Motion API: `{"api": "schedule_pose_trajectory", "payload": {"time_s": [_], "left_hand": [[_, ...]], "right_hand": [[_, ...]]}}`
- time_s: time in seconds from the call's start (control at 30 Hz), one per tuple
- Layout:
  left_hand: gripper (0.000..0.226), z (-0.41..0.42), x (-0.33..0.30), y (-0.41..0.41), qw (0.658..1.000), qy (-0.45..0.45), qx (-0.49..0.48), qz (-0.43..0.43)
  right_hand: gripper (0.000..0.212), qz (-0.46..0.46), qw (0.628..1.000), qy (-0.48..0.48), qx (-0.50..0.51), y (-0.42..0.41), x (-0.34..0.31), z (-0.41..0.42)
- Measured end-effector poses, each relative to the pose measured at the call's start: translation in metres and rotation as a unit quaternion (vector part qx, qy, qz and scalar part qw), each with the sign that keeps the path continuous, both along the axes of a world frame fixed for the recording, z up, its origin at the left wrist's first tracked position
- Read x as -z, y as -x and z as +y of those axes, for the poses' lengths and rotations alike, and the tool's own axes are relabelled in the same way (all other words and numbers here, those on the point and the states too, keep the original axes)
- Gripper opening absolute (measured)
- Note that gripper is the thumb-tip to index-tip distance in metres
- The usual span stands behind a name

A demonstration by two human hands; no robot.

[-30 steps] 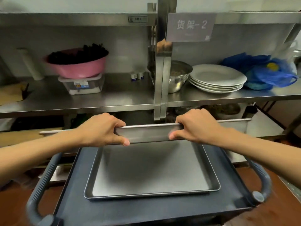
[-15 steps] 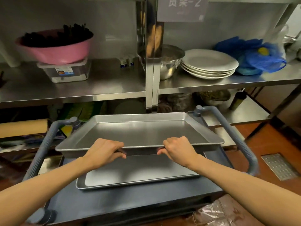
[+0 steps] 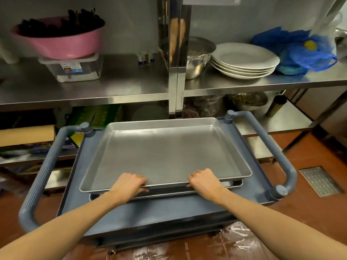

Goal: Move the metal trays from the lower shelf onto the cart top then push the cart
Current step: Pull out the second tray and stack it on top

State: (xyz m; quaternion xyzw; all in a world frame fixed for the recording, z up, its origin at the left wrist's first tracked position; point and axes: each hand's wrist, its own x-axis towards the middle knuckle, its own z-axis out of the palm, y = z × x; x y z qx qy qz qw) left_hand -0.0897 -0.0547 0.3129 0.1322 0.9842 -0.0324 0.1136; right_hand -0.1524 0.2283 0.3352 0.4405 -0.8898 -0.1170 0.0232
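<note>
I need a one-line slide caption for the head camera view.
Both hands, left and right, grip the upper metal tray over another tray on the cart top.

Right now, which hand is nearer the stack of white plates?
Right. The right hand grips the upper tray's near edge, below the plates; the left hand grips the same edge farther left.

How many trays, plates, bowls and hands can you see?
Metal trays: 2, stacked on the cart
White plates: 4
Bowls: 2, the pink bowl and the steel bowl
Hands: 2, the left hand and the right hand
Total: 10
</note>
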Motion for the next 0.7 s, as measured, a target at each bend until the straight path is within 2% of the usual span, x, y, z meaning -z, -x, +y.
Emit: {"api": "schedule_pose_trajectory", "payload": {"time_s": [0.1, 0.43, 0.5, 0.6, 0.7], "left_hand": [[0.037, 0.005, 0.018, -0.005, 1.000, 0.002, -0.011, -0.022], [0.042, 0.005, 0.035, -0.007, 0.999, -0.005, -0.037, -0.040], [0.041, 0.004, 0.031, -0.006, 0.997, -0.048, -0.066, -0.013], [0.040, 0.002, 0.018, 0.002, 0.986, -0.124, -0.107, 0.042], [0.037, 0.005, 0.002, 0.011, 0.972, -0.180, -0.141, 0.061]], "right_hand": [[0.025, -0.083, 0.996, -0.014, 0.043, 0.001, 0.020, 0.000], [0.037, -0.147, 0.980, -0.056, 0.121, 0.004, 0.038, -0.007], [0.042, -0.154, 0.975, -0.033, 0.159, 0.005, 0.035, -0.007], [0.041, -0.142, 0.966, 0.046, 0.210, 0.013, 0.021, -0.006], [0.038, -0.152, 0.945, 0.133, 0.257, 0.019, 0.004, -0.008]]}}
